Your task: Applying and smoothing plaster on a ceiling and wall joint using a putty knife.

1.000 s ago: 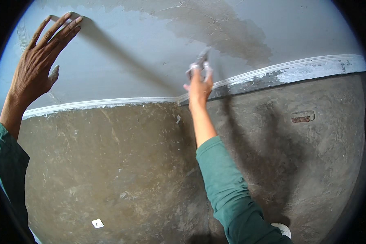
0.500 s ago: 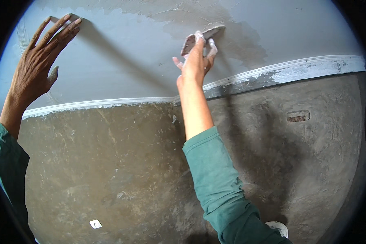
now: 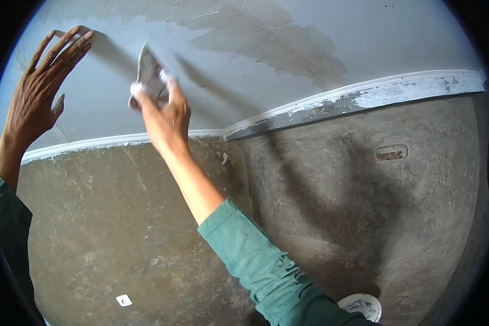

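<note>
My left hand [image 3: 41, 98] is open at the upper left, its fingers stretched out and the tips resting on the grey-white ceiling [image 3: 217, 76]. Gripped in my right hand [image 3: 165, 117] is a flat putty scraper [image 3: 151, 73], smeared and blurred by motion. White paste coats the fingertips of that hand. The scraper is raised near the ceiling, right of my left hand; whether its edge touches cannot be made out. A darker, damp-looking patch [image 3: 288, 46] spreads over the ceiling farther right.
White moulding [image 3: 418, 80] runs where ceiling and walls meet, turning at a corner. The walls [image 3: 119, 217] below are rough grey-brown plaster. A recessed box [image 3: 392, 152] is in the right wall. A white outlet plate [image 3: 124, 300] sits low left; a white bucket [image 3: 364, 305] stands below.
My right hand has swept left with the scraper, from the dark patch toward my left hand. The scraper has turned point upward. More of the bucket shows.
</note>
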